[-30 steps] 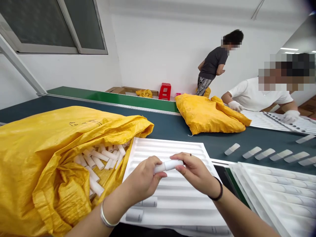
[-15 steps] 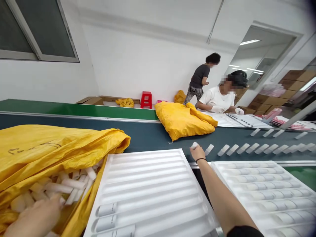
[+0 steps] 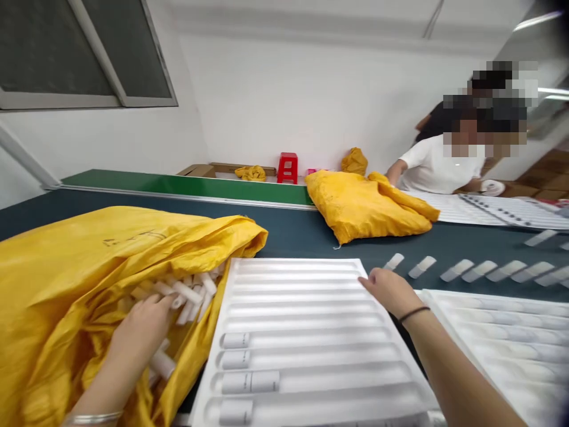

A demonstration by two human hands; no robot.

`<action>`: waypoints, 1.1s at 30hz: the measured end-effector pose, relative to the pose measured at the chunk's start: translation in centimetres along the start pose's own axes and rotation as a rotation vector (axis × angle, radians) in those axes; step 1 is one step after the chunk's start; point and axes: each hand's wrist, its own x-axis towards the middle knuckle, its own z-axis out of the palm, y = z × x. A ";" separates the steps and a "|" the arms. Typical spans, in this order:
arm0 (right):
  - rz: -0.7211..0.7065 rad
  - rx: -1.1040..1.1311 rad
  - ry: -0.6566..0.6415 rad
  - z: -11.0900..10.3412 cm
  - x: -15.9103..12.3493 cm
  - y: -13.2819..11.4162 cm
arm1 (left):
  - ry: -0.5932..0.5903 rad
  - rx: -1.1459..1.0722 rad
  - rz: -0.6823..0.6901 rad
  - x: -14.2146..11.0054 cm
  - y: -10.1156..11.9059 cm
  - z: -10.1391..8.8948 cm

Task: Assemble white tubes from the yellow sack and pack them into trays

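Observation:
My left hand [image 3: 144, 326] reaches into the mouth of a yellow woven bag [image 3: 102, 255] full of loose white tubes [image 3: 190, 293]. Its fingers are curled at the end of one tube; the thumb is hidden. My right hand [image 3: 391, 292] is over the top right corner of a white grooved tray [image 3: 311, 296], its fingers loosely bent and no object visible in them. Several short printed tubes [image 3: 251, 381] lie in the lower left grooves. Just beyond my right hand, a small white tube [image 3: 393, 261] rests on the dark conveyor belt [image 3: 284, 237].
More small tubes [image 3: 480, 271] lie in a row along the belt to the right. A second white tray [image 3: 493, 332] with filled grooves is at right. A second yellow bag [image 3: 368, 207] sits on the belt. Beyond it a co-worker in a white shirt [image 3: 440, 166] sits by sheets.
My right hand has let go of a small tube, which now lies on the belt, and has drawn back to the tray. My left hand has moved deeper into the bag. The view has turned right-to-left.

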 end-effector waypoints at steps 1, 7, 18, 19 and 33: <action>-0.116 0.037 -0.027 1.0 -1.3 -1.8 | -0.006 0.038 0.025 -0.2 -0.2 -0.4; -0.958 0.013 -0.141 9.5 -10.6 -13.4 | 0.043 0.113 0.150 -2.4 3.7 -3.1; -0.825 0.674 -0.027 6.7 -9.7 -13.1 | 0.010 -0.603 0.321 -5.8 6.1 -4.4; -0.873 0.743 0.005 5.7 -9.3 -13.1 | -0.001 -0.671 0.387 -5.8 7.0 -3.9; -1.136 0.635 0.214 1.9 -8.0 -10.3 | 0.021 -0.639 0.641 -4.2 12.3 -3.1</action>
